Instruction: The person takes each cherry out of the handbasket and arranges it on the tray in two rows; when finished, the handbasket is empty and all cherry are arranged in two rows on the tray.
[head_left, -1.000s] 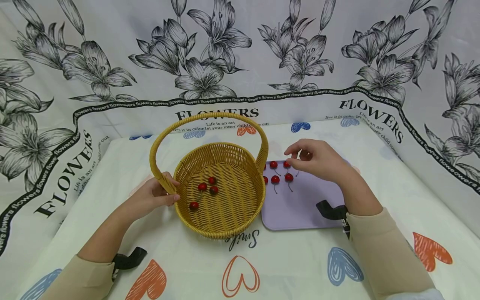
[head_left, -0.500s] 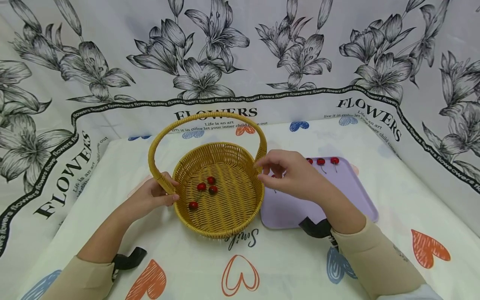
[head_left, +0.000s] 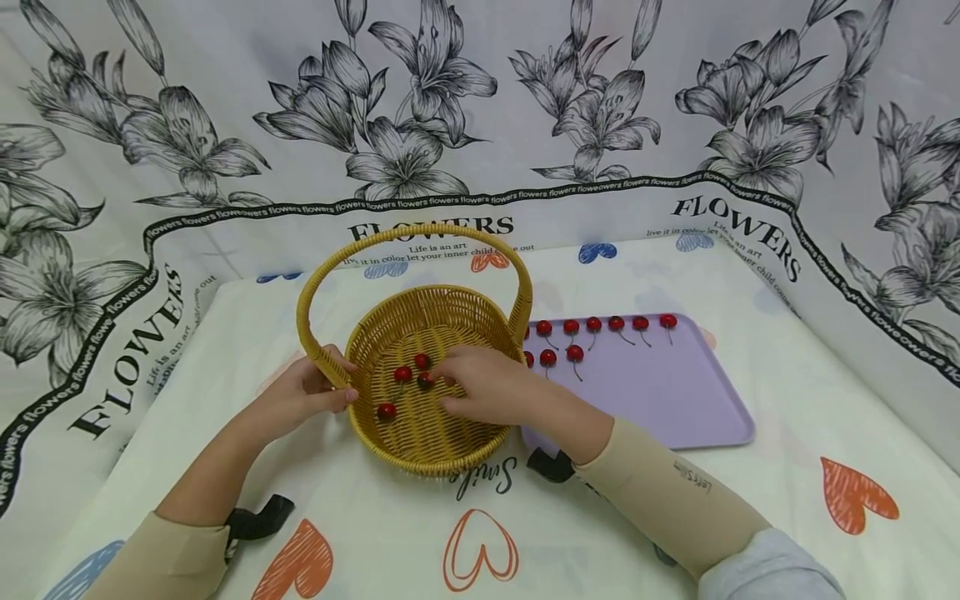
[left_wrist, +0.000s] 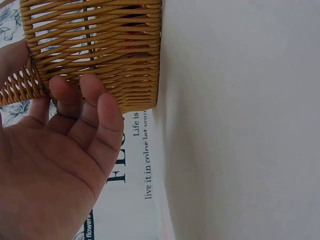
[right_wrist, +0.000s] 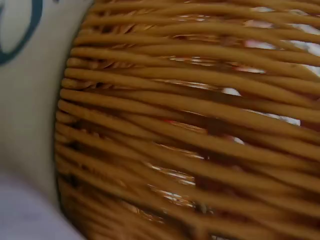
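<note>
In the head view, my left hand [head_left: 303, 392] grips the yellow woven basket [head_left: 442, 462] where the handle [head_left: 318, 358] joins its left rim. The left wrist view has the other fingers [left_wrist: 90, 107] of that hand curled beside the basket's wicker wall [left_wrist: 100, 55]. Inside the basket my right hand [head_left: 491, 385] reaches low over the weave, a red cherry pinched at its fingertips and mostly hidden. Several red cherries [head_left: 402, 374] lie on the basket floor, left of those fingers. Only the outer wicker [right_wrist: 190, 120] fills most of the right wrist view; the right hand is out of sight there.
A lilac tray [head_left: 660, 408] stands right of the basket, partly behind the right forearm. Several stemmed cherries [head_left: 616, 323] lie in two rows along its far side. The basket's tall handle arches above the opening. A printed white cloth [head_left: 405, 542] covers the table.
My right hand has moved left from above the tray, over the basket's right rim and down inside. The tray's cherry rows are now uncovered. My left hand and the basket stay in place.
</note>
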